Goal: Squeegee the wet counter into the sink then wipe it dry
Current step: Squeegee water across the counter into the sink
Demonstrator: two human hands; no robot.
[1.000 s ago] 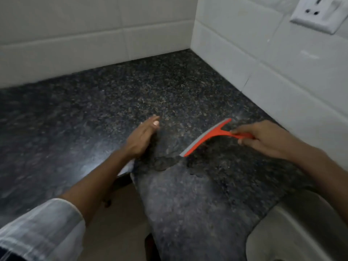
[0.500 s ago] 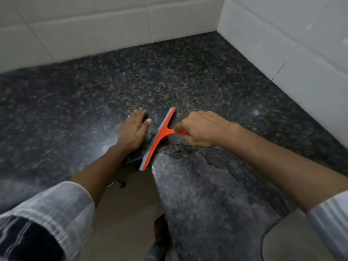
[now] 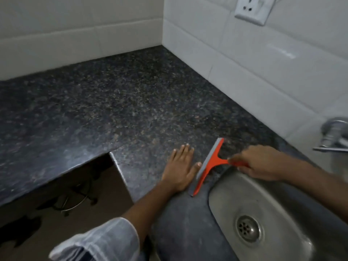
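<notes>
A speckled dark granite counter (image 3: pixel 116 102) runs along a white-tiled wall (image 3: pixel 79 40) and turns the corner; its front edge is cut by a notch with brown floor below. A pale sleeve (image 3: pixel 98 242) leads to the left hand (image 3: pixel 180 170), which lies flat on the stone, fingers spread and holding nothing. Just beside its thumb, the orange squeegee (image 3: pixel 208 166) has its blade on the counter at the rim of the steel sink (image 3: pixel 278 210). The right hand (image 3: pixel 261 162) is clenched around its handle. Above are a tap (image 3: pixel 333 134) and a wall socket (image 3: pixel 252 8).
</notes>
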